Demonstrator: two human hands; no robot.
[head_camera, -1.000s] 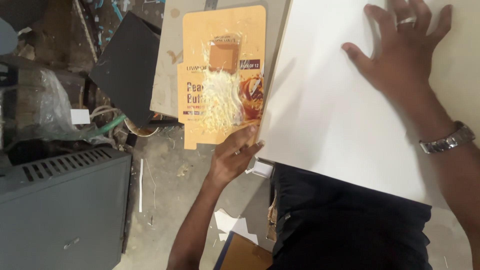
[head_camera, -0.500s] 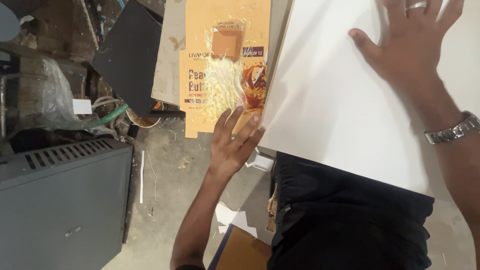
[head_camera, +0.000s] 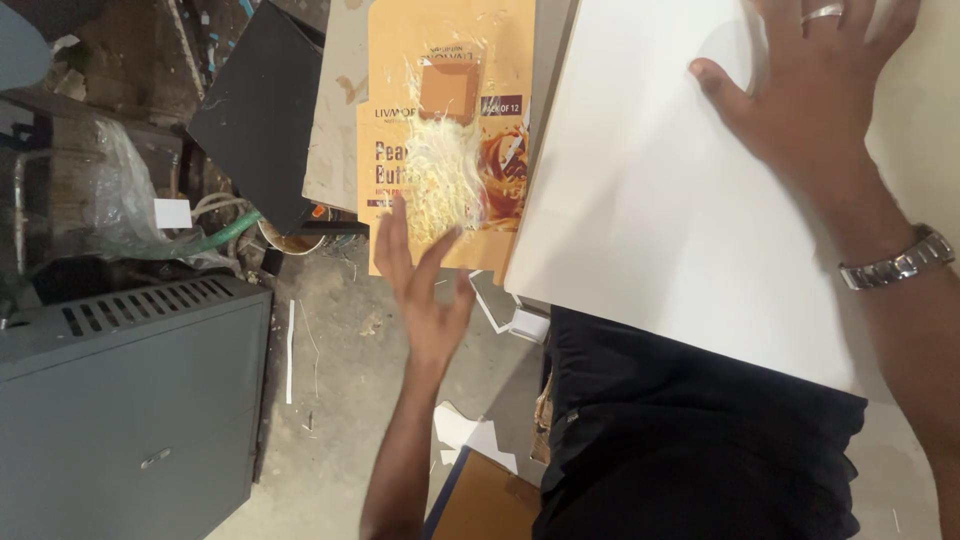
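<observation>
My left hand (head_camera: 425, 285) hovers open, fingers spread, just below the near edge of an orange printed cardboard sheet (head_camera: 400, 90) that carries a heap of pale shredded strips (head_camera: 440, 185) and a small tan square piece (head_camera: 447, 92). The fingertips overlap the sheet's lower edge. My right hand (head_camera: 815, 95), with a ring and a metal wristwatch (head_camera: 900, 262), lies flat with fingers spread on a large white board (head_camera: 650, 220) to the right of the orange sheet.
A grey metal cabinet (head_camera: 130, 400) stands at lower left. A black panel (head_camera: 260, 110), a clear plastic bag (head_camera: 110, 200) and a green hose (head_camera: 225, 235) lie on the dusty floor. White paper scraps (head_camera: 470, 435) and a brown box (head_camera: 490, 500) sit near my dark trousers (head_camera: 690, 440).
My left hand has let go of the orange sheet's lower edge and drawn back slightly, fingers now spread. The right hand stays pressed flat on the white board.
</observation>
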